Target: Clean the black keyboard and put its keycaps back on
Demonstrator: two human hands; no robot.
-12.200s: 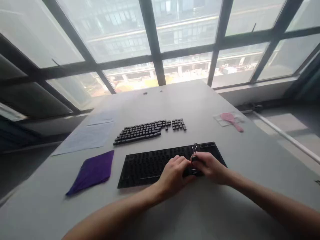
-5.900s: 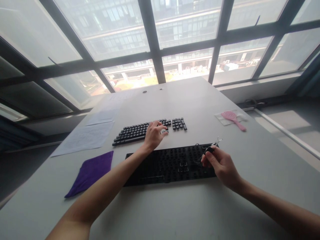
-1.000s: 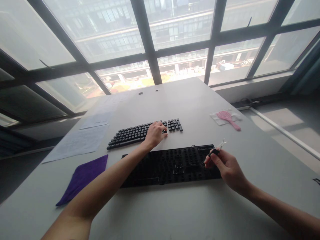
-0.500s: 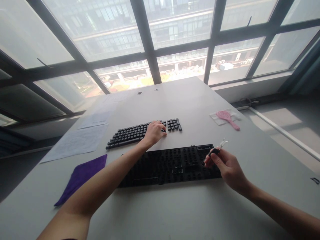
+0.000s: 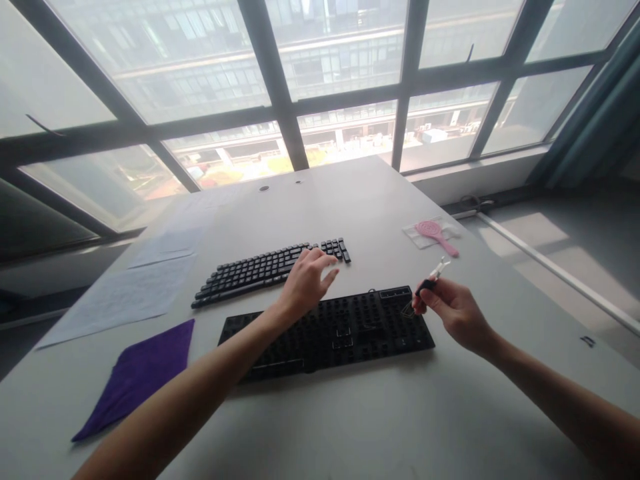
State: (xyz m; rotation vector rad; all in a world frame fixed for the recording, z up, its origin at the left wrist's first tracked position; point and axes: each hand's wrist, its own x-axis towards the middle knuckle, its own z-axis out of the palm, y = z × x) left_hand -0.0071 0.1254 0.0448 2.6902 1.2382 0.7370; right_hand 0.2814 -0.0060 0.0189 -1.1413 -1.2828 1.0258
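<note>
A black keyboard (image 5: 380, 333) with its keycaps off lies across the middle of the desk. Behind it, loose black keycaps (image 5: 250, 270) are laid out in keyboard rows. My left hand (image 5: 306, 283) hovers over the gap between the two, thumb and fingers apart, holding nothing. In my right hand (image 5: 457, 312), above the keyboard's right end, is a keycap puller (image 5: 426, 287). Its pale forked end points up and away, and its thin wire loops hang toward the keyboard. My left forearm hides part of the keyboard's left side.
On the left lie a purple cloth (image 5: 143, 373) and white paper sheets (image 5: 120, 300). A pink paddle-shaped brush (image 5: 435, 233) rests on a clear plastic bag at the right. A small dark piece (image 5: 587, 341) is near the right edge. Windows stand beyond the desk (image 5: 320, 207).
My left hand has drawn back from the keycap rows toward me, its fingers opening. My right hand still has the keycap puller. The view has shifted slightly to the right.
</note>
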